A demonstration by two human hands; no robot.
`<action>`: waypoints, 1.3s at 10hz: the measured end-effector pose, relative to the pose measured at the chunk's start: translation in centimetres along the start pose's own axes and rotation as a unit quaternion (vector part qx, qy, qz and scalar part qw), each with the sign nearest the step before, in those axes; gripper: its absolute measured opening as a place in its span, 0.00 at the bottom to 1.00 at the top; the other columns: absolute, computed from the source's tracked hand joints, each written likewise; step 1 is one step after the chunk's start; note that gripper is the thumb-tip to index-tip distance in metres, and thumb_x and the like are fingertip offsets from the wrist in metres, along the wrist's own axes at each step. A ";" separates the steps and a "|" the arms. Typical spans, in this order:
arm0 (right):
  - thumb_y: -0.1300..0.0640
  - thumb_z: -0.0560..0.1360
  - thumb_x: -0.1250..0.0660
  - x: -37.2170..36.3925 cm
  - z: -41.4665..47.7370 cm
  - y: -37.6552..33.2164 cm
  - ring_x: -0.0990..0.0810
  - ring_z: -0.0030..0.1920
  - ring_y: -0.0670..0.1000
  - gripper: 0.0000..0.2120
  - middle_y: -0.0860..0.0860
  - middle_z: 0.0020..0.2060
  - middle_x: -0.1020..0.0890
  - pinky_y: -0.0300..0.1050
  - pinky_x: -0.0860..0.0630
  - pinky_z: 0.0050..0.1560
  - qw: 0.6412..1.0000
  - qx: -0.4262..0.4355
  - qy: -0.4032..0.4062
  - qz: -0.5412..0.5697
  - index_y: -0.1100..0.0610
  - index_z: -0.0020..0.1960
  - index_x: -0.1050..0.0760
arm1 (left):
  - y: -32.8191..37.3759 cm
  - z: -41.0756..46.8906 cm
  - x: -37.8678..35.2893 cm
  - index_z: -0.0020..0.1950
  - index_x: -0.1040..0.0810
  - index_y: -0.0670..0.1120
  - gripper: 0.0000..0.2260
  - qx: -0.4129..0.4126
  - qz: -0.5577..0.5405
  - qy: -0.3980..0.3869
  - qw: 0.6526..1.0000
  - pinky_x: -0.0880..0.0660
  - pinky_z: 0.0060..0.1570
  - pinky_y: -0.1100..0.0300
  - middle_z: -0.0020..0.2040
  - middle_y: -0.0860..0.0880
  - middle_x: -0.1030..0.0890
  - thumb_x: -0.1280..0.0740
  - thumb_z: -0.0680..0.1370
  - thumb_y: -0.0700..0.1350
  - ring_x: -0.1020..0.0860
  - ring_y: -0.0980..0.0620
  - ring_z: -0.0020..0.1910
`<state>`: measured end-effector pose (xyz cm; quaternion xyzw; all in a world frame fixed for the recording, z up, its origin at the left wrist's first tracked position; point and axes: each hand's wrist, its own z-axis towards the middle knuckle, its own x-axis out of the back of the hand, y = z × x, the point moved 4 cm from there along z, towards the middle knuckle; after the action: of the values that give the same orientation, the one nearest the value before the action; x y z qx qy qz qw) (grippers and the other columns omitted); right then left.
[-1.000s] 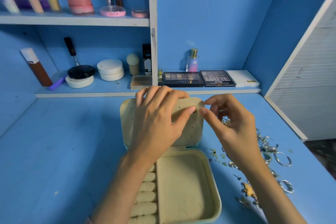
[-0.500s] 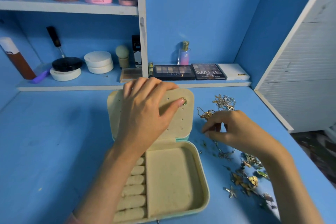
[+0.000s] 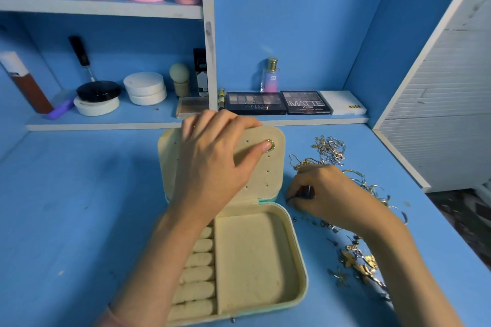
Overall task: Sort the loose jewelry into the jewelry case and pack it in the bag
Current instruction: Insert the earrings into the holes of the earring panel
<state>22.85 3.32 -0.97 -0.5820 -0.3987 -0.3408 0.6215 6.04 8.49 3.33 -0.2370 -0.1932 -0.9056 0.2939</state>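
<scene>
I work from a single view, a wide-angle camera worn on the person's head. It faces forward and tilts steeply down onto the blue table. It sits close, so both forearms enter from the bottom edge. The open jewelry case lies low and centre, with the left hand on its lid and the right hand just beside it. The upper half takes in the shelves straight ahead. A white slatted panel runs along the right edge.
</scene>
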 end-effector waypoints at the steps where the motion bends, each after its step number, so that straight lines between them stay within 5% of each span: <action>1: 0.61 0.71 0.31 -0.1 0.1 0.1 0.27 0.38 0.41 0.05 0.46 0.37 0.23 0.37 0.29 0.43 1.000 0.004 0.021 0.005 0.53 0.41 0.18 | 0.0 0.0 0.0 0.50 0.19 0.48 0.11 0.000 0.000 0.000 1.000 0.36 0.50 0.56 0.44 0.52 0.20 0.31 0.75 0.55 0.24 0.47 0.45; 3: 0.60 0.70 0.31 -0.4 0.5 0.2 0.25 0.41 0.50 0.04 0.48 0.36 0.22 0.53 0.24 0.42 0.997 0.011 0.074 -0.011 0.53 0.41 0.19 | 0.0 0.0 0.0 0.50 0.19 0.48 0.11 0.002 -0.004 0.000 1.000 0.36 0.50 0.55 0.43 0.52 0.20 0.31 0.75 0.55 0.24 0.48 0.46; 9: 0.56 0.72 0.32 0.2 0.1 0.4 0.23 0.42 0.50 0.06 0.46 0.39 0.22 0.51 0.24 0.43 0.997 -0.018 0.073 -0.023 0.47 0.47 0.19 | 0.1 0.0 0.1 0.50 0.19 0.48 0.12 0.001 -0.003 -0.004 1.000 0.37 0.49 0.56 0.44 0.51 0.20 0.31 0.75 0.55 0.23 0.46 0.45; 13: 0.59 0.72 0.32 -0.2 0.4 0.6 0.25 0.39 0.48 0.03 0.46 0.37 0.23 0.51 0.24 0.43 0.997 0.006 0.076 -0.024 0.53 0.42 0.20 | 0.5 0.1 0.9 0.49 0.18 0.48 0.13 -0.009 -0.003 -0.001 1.000 0.35 0.47 0.56 0.42 0.52 0.20 0.31 0.75 0.57 0.23 0.48 0.43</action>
<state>23.23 3.79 -1.41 -0.5413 -0.3661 -0.3960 0.6451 5.74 7.72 4.06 -0.2401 -0.1865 -0.9079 0.2885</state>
